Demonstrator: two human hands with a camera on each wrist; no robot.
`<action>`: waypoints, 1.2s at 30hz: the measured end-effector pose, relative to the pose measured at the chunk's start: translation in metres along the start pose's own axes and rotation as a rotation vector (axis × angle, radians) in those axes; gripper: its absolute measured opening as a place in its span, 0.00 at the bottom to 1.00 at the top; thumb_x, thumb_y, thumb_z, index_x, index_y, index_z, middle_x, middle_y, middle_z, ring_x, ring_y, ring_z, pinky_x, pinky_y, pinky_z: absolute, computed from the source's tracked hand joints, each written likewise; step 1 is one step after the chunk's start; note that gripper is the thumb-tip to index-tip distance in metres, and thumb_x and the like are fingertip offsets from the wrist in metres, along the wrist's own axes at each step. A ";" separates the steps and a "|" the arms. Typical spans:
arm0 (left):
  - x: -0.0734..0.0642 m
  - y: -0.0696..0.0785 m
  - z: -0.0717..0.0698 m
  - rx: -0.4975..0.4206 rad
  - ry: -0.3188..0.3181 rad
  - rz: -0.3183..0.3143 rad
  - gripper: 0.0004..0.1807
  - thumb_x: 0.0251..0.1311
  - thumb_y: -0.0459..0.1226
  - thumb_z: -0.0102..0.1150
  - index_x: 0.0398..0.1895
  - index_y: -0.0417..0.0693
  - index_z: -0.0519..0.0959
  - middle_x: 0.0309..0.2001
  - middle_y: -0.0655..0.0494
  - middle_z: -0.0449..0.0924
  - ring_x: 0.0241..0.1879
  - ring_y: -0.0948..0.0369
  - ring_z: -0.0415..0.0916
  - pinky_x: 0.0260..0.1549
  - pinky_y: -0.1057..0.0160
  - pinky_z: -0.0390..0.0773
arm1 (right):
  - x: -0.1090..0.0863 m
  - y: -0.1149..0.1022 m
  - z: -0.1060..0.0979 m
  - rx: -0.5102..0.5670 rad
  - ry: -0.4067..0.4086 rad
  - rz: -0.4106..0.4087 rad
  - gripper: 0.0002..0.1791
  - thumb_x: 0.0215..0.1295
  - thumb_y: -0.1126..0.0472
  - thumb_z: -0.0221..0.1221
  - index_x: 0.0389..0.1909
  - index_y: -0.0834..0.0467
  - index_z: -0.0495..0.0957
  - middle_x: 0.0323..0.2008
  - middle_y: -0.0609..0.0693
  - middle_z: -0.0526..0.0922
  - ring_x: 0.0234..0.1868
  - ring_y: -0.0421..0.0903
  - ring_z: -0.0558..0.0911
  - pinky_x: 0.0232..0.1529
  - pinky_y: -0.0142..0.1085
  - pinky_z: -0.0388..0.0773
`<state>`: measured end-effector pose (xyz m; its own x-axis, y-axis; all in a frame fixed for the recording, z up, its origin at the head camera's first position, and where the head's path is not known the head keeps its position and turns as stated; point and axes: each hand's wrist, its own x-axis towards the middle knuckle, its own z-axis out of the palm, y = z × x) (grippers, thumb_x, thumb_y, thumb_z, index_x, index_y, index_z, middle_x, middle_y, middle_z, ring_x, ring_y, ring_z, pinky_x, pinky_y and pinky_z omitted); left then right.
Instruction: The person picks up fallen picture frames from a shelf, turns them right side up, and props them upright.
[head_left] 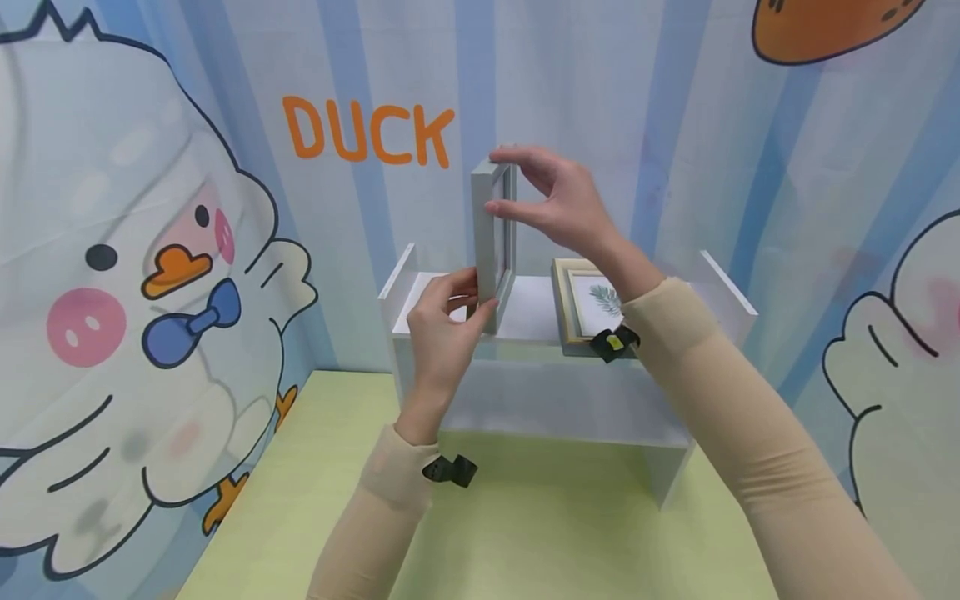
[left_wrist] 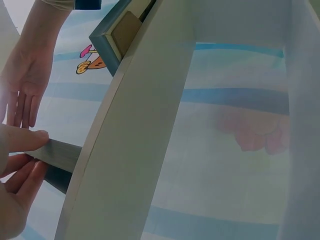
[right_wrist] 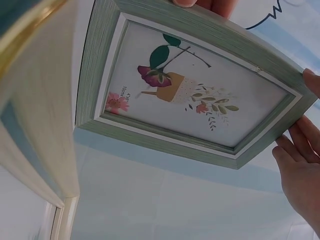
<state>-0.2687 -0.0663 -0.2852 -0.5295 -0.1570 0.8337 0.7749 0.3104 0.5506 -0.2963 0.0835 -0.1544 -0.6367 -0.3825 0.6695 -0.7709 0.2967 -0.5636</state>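
A grey-green picture frame (head_left: 491, 242) stands upright, nearly edge-on, on the top board of a white shelf unit (head_left: 540, 400). Its front shows a dried-flower print (right_wrist: 175, 90) in the right wrist view. My left hand (head_left: 444, 329) pinches the frame's lower near corner between thumb and fingers. At the top, my right hand (head_left: 555, 196) holds the upper corner, thumb on the near edge and fingers over the top edge. Seen from the left wrist, the left fingers (left_wrist: 27, 185) grip the frame's edge, and the right hand (left_wrist: 30, 80) shows beyond.
Under my right forearm, another picture frame (head_left: 573, 308) with a green leaf print lies on the top board, overhanging its front. Raised side panels (head_left: 727, 283) flank the board. The unit stands on a yellow-green table (head_left: 540, 533), before a striped curtain (head_left: 600, 83) with cartoon ducks.
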 end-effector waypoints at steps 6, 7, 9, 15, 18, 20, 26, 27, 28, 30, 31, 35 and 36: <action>-0.001 0.000 -0.001 -0.076 0.004 0.003 0.18 0.46 0.21 0.66 0.44 0.26 0.78 0.38 0.35 0.79 0.39 0.45 0.79 0.42 0.52 0.83 | 0.008 0.023 -0.001 -0.005 0.003 -0.037 0.27 0.55 0.66 0.66 0.58 0.63 0.74 0.61 0.55 0.74 0.67 0.42 0.68 0.68 0.29 0.62; -0.001 -0.001 -0.001 -0.089 0.010 0.001 0.18 0.46 0.21 0.66 0.44 0.26 0.78 0.38 0.35 0.79 0.39 0.44 0.80 0.42 0.52 0.83 | 0.009 0.029 -0.001 -0.002 0.006 -0.049 0.27 0.55 0.66 0.67 0.57 0.62 0.74 0.60 0.54 0.75 0.67 0.41 0.68 0.67 0.29 0.62; -0.002 -0.003 -0.003 -0.105 0.028 -0.007 0.18 0.46 0.21 0.66 0.44 0.25 0.78 0.38 0.34 0.79 0.38 0.44 0.80 0.42 0.51 0.83 | 0.011 0.037 -0.002 0.002 0.009 -0.067 0.27 0.54 0.64 0.67 0.57 0.60 0.75 0.59 0.51 0.75 0.66 0.39 0.69 0.67 0.28 0.63; -0.009 -0.020 -0.008 -0.056 0.055 -0.052 0.17 0.47 0.26 0.68 0.44 0.29 0.80 0.38 0.36 0.80 0.38 0.45 0.81 0.41 0.51 0.82 | 0.008 0.032 -0.004 0.043 -0.012 -0.091 0.26 0.55 0.68 0.66 0.57 0.65 0.74 0.59 0.57 0.75 0.66 0.44 0.69 0.68 0.31 0.63; -0.010 -0.029 -0.010 -0.028 0.014 -0.103 0.17 0.48 0.27 0.68 0.44 0.31 0.80 0.39 0.37 0.81 0.38 0.46 0.82 0.42 0.52 0.83 | 0.011 0.038 -0.005 0.046 -0.025 -0.103 0.27 0.54 0.69 0.66 0.57 0.65 0.74 0.59 0.57 0.75 0.66 0.44 0.70 0.68 0.31 0.62; -0.010 -0.029 -0.010 -0.023 -0.016 -0.128 0.17 0.49 0.26 0.68 0.44 0.30 0.80 0.40 0.36 0.82 0.39 0.44 0.82 0.42 0.50 0.82 | 0.015 0.046 -0.006 0.059 -0.031 -0.113 0.27 0.54 0.69 0.66 0.57 0.64 0.74 0.59 0.56 0.76 0.65 0.43 0.70 0.68 0.30 0.62; -0.010 -0.036 -0.008 -0.009 -0.072 -0.153 0.15 0.49 0.25 0.67 0.42 0.30 0.81 0.40 0.34 0.83 0.37 0.42 0.82 0.40 0.48 0.83 | 0.012 0.029 -0.009 0.117 -0.056 -0.106 0.26 0.54 0.73 0.64 0.56 0.71 0.72 0.59 0.64 0.73 0.66 0.50 0.69 0.69 0.33 0.61; -0.010 -0.038 -0.008 -0.003 -0.076 -0.154 0.15 0.49 0.26 0.67 0.42 0.31 0.81 0.40 0.35 0.83 0.36 0.43 0.82 0.39 0.49 0.83 | 0.011 0.027 -0.009 0.121 -0.059 -0.104 0.26 0.54 0.74 0.64 0.56 0.72 0.72 0.59 0.65 0.73 0.66 0.51 0.69 0.69 0.34 0.61; -0.010 -0.041 -0.008 0.002 -0.079 -0.155 0.14 0.49 0.27 0.67 0.42 0.32 0.82 0.40 0.37 0.83 0.36 0.45 0.83 0.38 0.51 0.83 | 0.010 0.024 -0.009 0.123 -0.061 -0.103 0.26 0.54 0.74 0.64 0.56 0.72 0.72 0.59 0.65 0.73 0.66 0.51 0.69 0.69 0.34 0.61; -0.010 -0.043 -0.008 0.009 -0.086 -0.148 0.14 0.50 0.28 0.67 0.42 0.35 0.82 0.39 0.40 0.84 0.35 0.48 0.83 0.37 0.54 0.84 | 0.010 0.023 -0.009 0.123 -0.064 -0.103 0.26 0.54 0.74 0.63 0.56 0.72 0.72 0.59 0.65 0.73 0.66 0.51 0.69 0.69 0.34 0.61; -0.010 -0.044 -0.008 0.012 -0.091 -0.145 0.13 0.51 0.29 0.67 0.41 0.36 0.83 0.39 0.41 0.85 0.35 0.50 0.84 0.37 0.56 0.84 | 0.010 0.022 -0.009 0.118 -0.065 -0.105 0.26 0.54 0.74 0.63 0.56 0.72 0.72 0.59 0.65 0.73 0.66 0.51 0.69 0.69 0.34 0.61; -0.009 -0.046 -0.008 0.027 -0.113 -0.132 0.12 0.52 0.31 0.67 0.42 0.41 0.83 0.38 0.47 0.85 0.34 0.56 0.84 0.35 0.63 0.84 | 0.011 0.021 -0.006 0.085 -0.071 -0.134 0.26 0.55 0.73 0.63 0.56 0.72 0.71 0.60 0.64 0.73 0.66 0.51 0.68 0.69 0.34 0.61; -0.009 -0.046 -0.008 0.033 -0.118 -0.132 0.12 0.53 0.31 0.67 0.42 0.42 0.83 0.38 0.47 0.86 0.34 0.56 0.84 0.35 0.64 0.84 | 0.011 0.021 -0.005 0.073 -0.072 -0.144 0.26 0.55 0.73 0.63 0.56 0.71 0.71 0.60 0.63 0.73 0.66 0.51 0.68 0.69 0.34 0.61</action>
<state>-0.2964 -0.0869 -0.3180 -0.6641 -0.0876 0.7425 0.6852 0.3257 0.6514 -0.3198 0.0901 -0.1559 -0.5149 -0.4789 0.7110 -0.8491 0.1711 -0.4997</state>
